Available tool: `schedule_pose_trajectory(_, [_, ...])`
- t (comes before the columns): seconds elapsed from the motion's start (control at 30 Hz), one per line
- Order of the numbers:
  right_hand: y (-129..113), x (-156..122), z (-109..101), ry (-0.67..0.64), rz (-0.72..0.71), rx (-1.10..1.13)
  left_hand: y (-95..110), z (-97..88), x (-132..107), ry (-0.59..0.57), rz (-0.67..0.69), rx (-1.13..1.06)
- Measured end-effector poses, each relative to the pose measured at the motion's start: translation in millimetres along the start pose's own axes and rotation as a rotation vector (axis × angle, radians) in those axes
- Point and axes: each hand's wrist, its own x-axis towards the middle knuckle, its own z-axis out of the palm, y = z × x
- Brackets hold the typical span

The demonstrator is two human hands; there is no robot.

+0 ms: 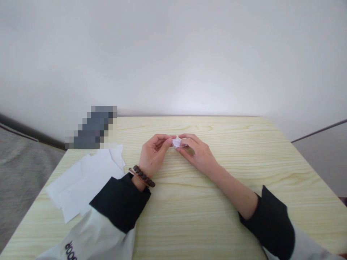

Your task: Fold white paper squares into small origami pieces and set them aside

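Observation:
A small folded piece of white paper (pixel 177 143) is held up between my two hands over the middle of the table. My left hand (pixel 155 153) pinches its left side between thumb and fingers. On the right side, my right hand (pixel 197 151) grips the same paper, with the thumb below and the fingers above. Part of the paper is hidden by my fingertips, so its full shape cannot be made out. A dark beaded bracelet (pixel 143 177) circles my left wrist.
Several white paper sheets (pixel 89 177) overlap on the left of the wood-grain table (pixel 189 216), near my left sleeve. Behind them lies a dark, pixelated object (pixel 93 128). A white wall (pixel 189 65) rises at the table's back edge.

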Motion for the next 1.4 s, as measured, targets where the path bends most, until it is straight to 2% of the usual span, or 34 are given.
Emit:
schedule_pose_trajectory(0.2, [2, -1, 1, -0.007, 0.004, -0.032, -1, -0.1, 0, -0.013, -0.013, -0.037])
schedule_pose_trajectory(0.4, [2, -2, 2, 0.062, 0.03, -0.053, -5, 1.3, 1, 0.003, -0.014, -0.113])
schedule_pose_trajectory(0.47, [3, -2, 2, 0.067, 0.031, -0.051, -7, 0.4, 1, -0.006, 0.029, -0.054])
schedule_pose_trajectory(0.67, [5, -3, 3, 0.073, 0.008, -0.058, -10, -5.0, 2, -0.12, 0.275, 0.362])
schedule_pose_trajectory(0.97, [7, -3, 3, 0.068, -0.022, -0.066, -11, -7.5, 2, -0.123, 0.504, 0.64])
schedule_pose_trajectory(1.2, [7, -4, 3, 0.062, -0.024, -0.064, -15, -11.1, 4, -0.133, 0.599, 0.693])
schedule_pose_trajectory(1.4, [7, -3, 3, 0.092, -0.034, -0.034, -12, -10.8, 4, -0.104, 0.565, 0.684])
